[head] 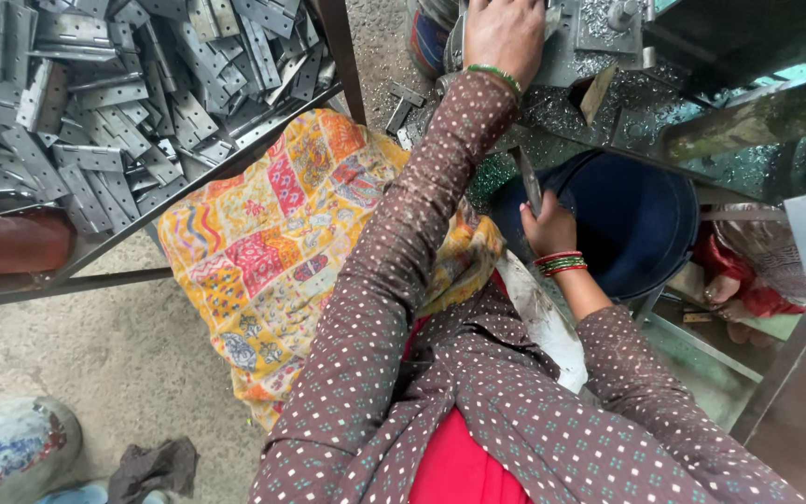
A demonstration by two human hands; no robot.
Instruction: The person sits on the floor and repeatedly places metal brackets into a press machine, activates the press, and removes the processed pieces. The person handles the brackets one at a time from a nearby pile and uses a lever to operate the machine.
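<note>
Seated operator at a metal-working machine (599, 47). Left hand (506, 33) lies flat, fingers spread, on the machine bed; right hand (549, 227), below the bed, is closed around a thin metal strip (529, 182) above a dark blue bucket (636, 233). Likely hazards: sharp swarf near the bed cutting skin, or the strip slipping.

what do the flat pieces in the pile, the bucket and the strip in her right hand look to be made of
The pile of flat pieces looks like bare sheet steel: dull grey, glinting edges, punched holes. The bucket seems plastic, going by its smooth dark blue matte wall, though painted metal is possible. The strip held in the right hand looks like the same grey metal. The left hand rests on a machine.
</note>
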